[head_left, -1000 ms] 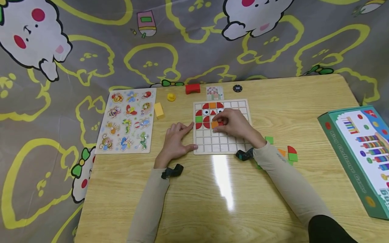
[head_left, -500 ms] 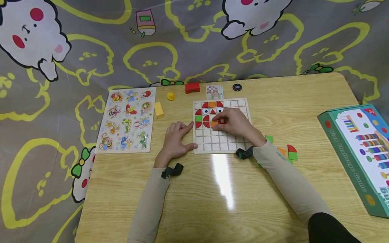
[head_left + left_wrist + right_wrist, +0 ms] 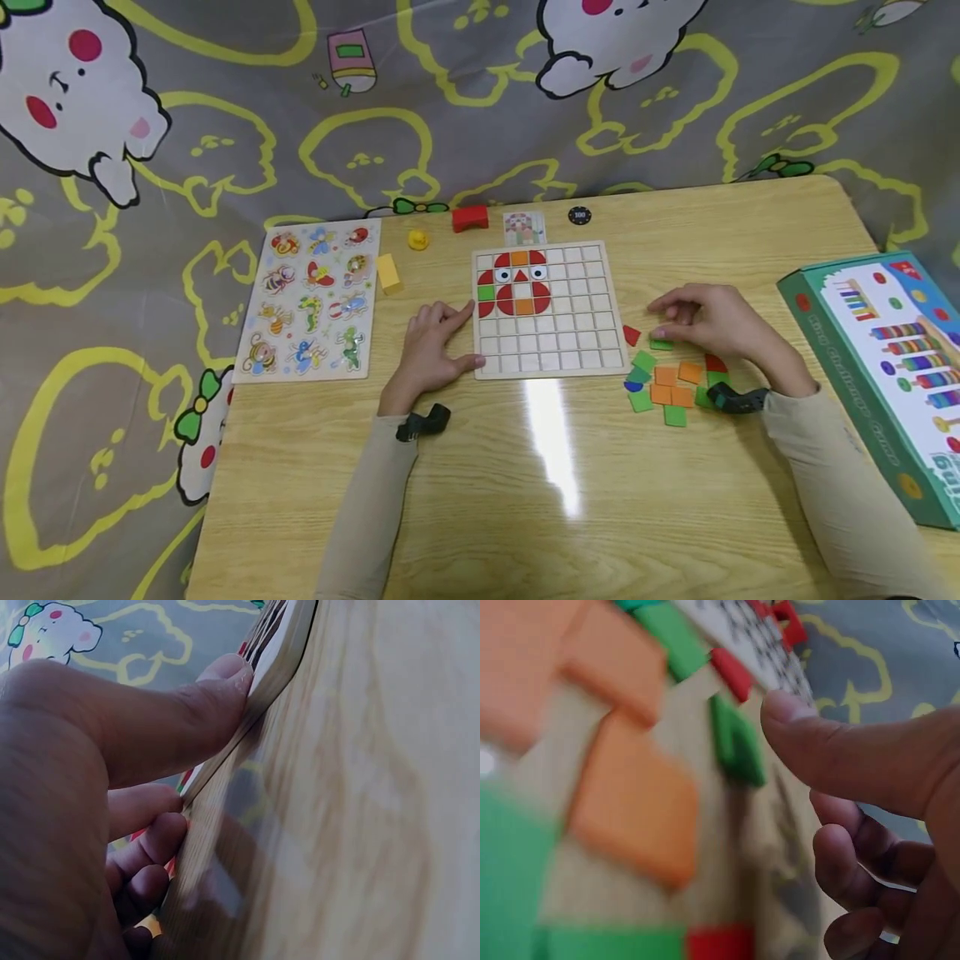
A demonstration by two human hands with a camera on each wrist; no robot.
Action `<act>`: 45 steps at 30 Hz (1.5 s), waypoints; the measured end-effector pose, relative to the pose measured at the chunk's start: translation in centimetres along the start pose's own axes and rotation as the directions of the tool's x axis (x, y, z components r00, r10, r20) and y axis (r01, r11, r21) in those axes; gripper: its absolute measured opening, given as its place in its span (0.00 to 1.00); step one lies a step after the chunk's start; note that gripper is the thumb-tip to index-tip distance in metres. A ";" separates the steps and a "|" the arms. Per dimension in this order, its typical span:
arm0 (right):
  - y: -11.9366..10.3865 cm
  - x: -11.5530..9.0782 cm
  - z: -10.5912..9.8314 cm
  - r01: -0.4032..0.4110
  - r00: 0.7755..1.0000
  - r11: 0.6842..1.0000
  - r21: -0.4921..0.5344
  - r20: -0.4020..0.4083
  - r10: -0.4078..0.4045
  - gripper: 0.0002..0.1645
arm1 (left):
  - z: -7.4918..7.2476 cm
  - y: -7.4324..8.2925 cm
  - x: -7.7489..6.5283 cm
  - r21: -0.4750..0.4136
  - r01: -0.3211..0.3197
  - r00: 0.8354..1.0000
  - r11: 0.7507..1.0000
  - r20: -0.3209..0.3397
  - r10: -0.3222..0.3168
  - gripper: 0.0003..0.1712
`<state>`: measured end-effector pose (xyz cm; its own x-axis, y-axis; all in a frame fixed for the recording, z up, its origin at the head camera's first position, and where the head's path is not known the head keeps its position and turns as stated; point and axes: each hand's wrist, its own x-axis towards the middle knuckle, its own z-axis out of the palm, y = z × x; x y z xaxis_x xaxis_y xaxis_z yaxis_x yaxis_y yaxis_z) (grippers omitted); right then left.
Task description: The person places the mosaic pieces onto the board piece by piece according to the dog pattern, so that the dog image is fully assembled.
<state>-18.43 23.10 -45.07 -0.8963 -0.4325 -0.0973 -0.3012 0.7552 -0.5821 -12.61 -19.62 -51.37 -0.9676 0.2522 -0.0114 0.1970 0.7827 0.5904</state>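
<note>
A white grid board (image 3: 528,342) lies mid-table, its upper left filled with red, orange, green and eye-marked pieces; one square inside the red ring is bare. My left hand (image 3: 431,354) rests at the board's left edge, thumb and index finger spread along it. In the left wrist view, the thumb (image 3: 217,697) presses the board's rim (image 3: 274,682). My right hand (image 3: 720,321) hovers over loose tiles to the right, fingers loosely bent and holding nothing. Its thumb is close to a green square tile (image 3: 735,742), with a red piece (image 3: 731,673) just beyond.
Orange tiles (image 3: 665,377) and several green ones lie around a blue piece (image 3: 633,387). A pattern card (image 3: 524,227), black chip (image 3: 580,216), red block (image 3: 470,219), yellow duck (image 3: 418,240) and yellow block (image 3: 389,274) line the back. An insect puzzle (image 3: 307,304) lies left, a game box (image 3: 847,383) right.
My right hand has let go of the orange tile, which stays in the board's grid, and has moved right to the loose tiles. The left hand keeps its place at the board.
</note>
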 end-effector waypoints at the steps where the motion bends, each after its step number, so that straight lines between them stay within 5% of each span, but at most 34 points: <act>1: 0.4 -0.4 -0.1 -0.005 1.000 1.000 -0.004 0.022 0.005 0.18 | 0.0 -0.1 -0.1 0.002 0.003 1.000 1.000 -0.001 -0.003 0.52; 16: 0.3 -1.4 1.1 0.011 1.000 1.000 -0.019 0.020 -0.010 0.12 | 0.2 -0.3 -0.5 0.016 -0.001 1.000 1.000 0.002 0.001 0.47; 21: -0.5 -1.2 1.2 -0.030 0.999 0.988 0.153 -0.040 0.037 0.15 | 0.1 -0.1 -0.4 0.027 -0.015 1.000 1.000 0.012 0.014 0.47; 26: -2.4 0.7 2.1 -0.065 0.998 0.909 0.412 0.007 0.068 0.19 | -0.1 0.1 -0.3 0.039 -0.013 1.000 0.999 0.007 0.013 0.47; 30: -4.6 2.6 3.9 -0.057 0.998 0.878 0.475 -0.001 0.065 0.21 | -0.2 0.1 -0.2 0.039 -0.017 1.000 0.999 0.003 0.017 0.47; 35: -7.2 4.9 6.6 0.058 0.998 0.895 0.442 -0.040 -0.045 0.22 | 0.0 0.3 -0.1 0.039 -0.023 1.000 0.999 0.002 0.023 0.47; 40: -9.2 6.5 8.8 0.209 0.978 0.945 0.253 -0.060 -0.200 0.22 | 0.2 0.2 0.0 0.038 -0.027 1.000 0.999 -0.001 0.028 0.47; 45: -10.2 7.1 9.9 0.237 0.971 0.963 0.129 -0.024 -0.236 0.22 | 0.0 0.2 0.0 0.041 -0.020 1.000 0.999 0.003 0.020 0.47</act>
<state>-18.48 7.49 -47.76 -0.8076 -0.5865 0.0621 -0.4605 0.5612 -0.6877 -12.57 -19.46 -51.30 -0.9629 0.2697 -0.0023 0.2227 0.8000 0.5571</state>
